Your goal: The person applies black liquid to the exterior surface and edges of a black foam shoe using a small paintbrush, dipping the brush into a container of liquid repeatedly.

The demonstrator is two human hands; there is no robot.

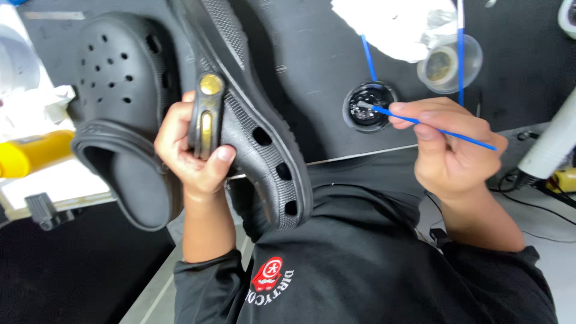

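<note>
My left hand point(186, 150) grips a black foam clog point(264, 138) by its heel strap point(207, 117), which has a gold-coloured rivet and a gold streak. The clog is tilted on its side with its side holes facing me. A second black clog point(120, 90) lies just left of it on the dark table point(312, 54), opening toward me. My right hand point(450, 144) pinches a thin blue-handled brush point(432, 127). The brush tip rests in a small round pot of black paint point(369, 108) on the table.
A clear round pot point(450, 63) with another blue stick point(461, 48) stands behind my right hand, beside crumpled white cloth point(390, 21). A yellow object point(30, 153) lies at the far left. A white cylinder point(549, 144) and cables point(540, 207) are at the right.
</note>
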